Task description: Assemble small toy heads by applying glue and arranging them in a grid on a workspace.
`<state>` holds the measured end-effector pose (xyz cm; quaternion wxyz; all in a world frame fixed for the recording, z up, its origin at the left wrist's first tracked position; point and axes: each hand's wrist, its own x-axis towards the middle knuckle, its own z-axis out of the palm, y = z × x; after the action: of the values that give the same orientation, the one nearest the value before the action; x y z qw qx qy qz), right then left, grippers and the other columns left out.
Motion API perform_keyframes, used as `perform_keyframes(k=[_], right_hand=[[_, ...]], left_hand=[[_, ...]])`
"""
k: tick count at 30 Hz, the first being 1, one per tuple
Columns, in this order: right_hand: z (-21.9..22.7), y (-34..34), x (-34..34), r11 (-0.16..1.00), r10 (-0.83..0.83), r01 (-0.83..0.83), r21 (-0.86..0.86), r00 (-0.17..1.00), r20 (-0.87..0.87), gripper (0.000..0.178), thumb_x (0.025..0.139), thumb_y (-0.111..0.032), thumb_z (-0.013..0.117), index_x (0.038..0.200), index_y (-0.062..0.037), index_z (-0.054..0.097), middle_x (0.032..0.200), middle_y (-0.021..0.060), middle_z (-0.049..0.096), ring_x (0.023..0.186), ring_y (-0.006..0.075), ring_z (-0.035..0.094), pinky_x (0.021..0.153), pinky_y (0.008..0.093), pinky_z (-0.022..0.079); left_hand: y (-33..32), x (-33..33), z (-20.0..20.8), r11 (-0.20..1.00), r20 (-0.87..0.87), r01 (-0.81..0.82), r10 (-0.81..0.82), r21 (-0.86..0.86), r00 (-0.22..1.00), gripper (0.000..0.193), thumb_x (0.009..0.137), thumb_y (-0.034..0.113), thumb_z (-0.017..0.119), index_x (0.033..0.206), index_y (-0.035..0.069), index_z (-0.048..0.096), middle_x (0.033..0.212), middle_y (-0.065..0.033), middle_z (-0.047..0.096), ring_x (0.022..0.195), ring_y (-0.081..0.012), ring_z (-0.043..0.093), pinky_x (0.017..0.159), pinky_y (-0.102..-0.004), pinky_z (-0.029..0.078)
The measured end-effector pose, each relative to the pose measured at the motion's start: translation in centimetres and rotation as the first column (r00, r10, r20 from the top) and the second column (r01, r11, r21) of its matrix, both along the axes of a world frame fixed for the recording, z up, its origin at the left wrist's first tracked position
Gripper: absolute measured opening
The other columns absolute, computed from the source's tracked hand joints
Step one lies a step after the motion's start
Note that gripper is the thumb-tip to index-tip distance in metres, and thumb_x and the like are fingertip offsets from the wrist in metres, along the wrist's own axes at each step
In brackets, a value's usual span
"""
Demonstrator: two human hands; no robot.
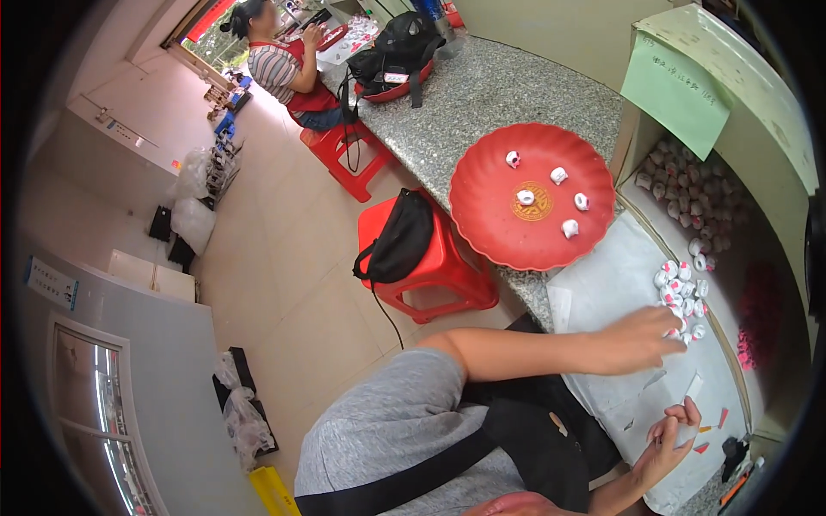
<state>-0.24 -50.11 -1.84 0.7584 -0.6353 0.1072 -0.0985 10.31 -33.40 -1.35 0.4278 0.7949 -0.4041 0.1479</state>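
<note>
A speckled gray counter stretches away to the left of my hands, with 1 co-worker in a red apron seated beside its far end. Left of and behind my left hand, 1 red stool carries a black bag. Closer to that hand's left sits 1 scalloped red tray with 5 white ring-like pieces spread apart; its rim lies near the counter's edge, and a knock from my forearm could tip it off. Under both my hands lies a pale paper sheet.

My left hand hangs over that paper, fingertips at a loose cluster of white and pink pieces; it is blurred, and I cannot tell whether the fingers are closed on any. A careless sweep could scatter the cluster. My right hand, nearer me, has its fingers bent together around what appears to be a white strip, its end pointing past the fingertips. A loose pinch could let the strip slip. Just beyond that hand lie small pink scraps, which a brushing sleeve could drag among the pieces.
</note>
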Motion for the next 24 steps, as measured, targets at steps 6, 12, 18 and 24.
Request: perform_keyframes(k=[6,12,18,24], right_hand=[[-0.8,-1.5,-1.4,0.998,0.009,-0.011,0.06,0.999,0.034,0.03,0.075,-0.004,0.047,0.105,0.0016,0.041,0.079,0.0054,0.046,0.048,0.0036,0.033,0.041,0.0152,0.027],[-0.4,-1.7,-1.9,0.994,-0.081,0.08,0.072,0.997,0.013,0.038,0.073,-0.004,0.049,0.109,-0.0012,0.037,0.084,0.0054,0.045,0.05,0.0038,0.034,0.041,0.0157,0.027],[0.6,-1.0,-1.0,0.972,-0.065,0.034,0.232,0.989,0.131,0.049,0.066,-0.012,0.052,0.11,-0.0039,0.032,0.096,0.0097,0.04,0.063,0.0134,0.044,0.043,0.0208,0.037],[2.1,0.0,-1.0,0.984,-0.111,0.099,0.149,0.991,0.074,0.042,0.067,-0.008,0.049,0.106,0.0015,0.037,0.097,0.0109,0.04,0.073,0.0191,0.048,0.049,0.0261,0.043]], left_hand=[[-3.0,0.3,-3.2,0.984,0.13,-0.079,0.059,0.157,0.99,0.015,0.059,0.009,0.05,0.072,0.002,0.054,0.085,-0.0111,0.046,0.084,-0.023,0.043,0.073,-0.0319,0.036],[-2.7,0.3,-2.7,0.98,0.154,-0.045,0.014,0.196,0.988,0.017,0.061,0.008,0.05,0.076,0.003,0.055,0.079,-0.0089,0.049,0.083,-0.0252,0.046,0.074,-0.0328,0.038],[-0.3,-0.3,0.6,0.956,-0.408,0.006,-0.131,-0.294,0.904,0.022,0.067,-0.005,0.054,0.088,0.001,0.053,0.088,-0.0101,0.051,0.091,-0.0215,0.048,0.077,-0.0319,0.041],[-0.3,-1.2,-0.4,0.668,-0.666,-0.137,-0.657,-0.732,0.352,0.026,0.076,0.001,0.049,0.102,0.001,0.046,0.103,-0.0121,0.047,0.092,-0.0169,0.048,0.08,-0.0311,0.04]])
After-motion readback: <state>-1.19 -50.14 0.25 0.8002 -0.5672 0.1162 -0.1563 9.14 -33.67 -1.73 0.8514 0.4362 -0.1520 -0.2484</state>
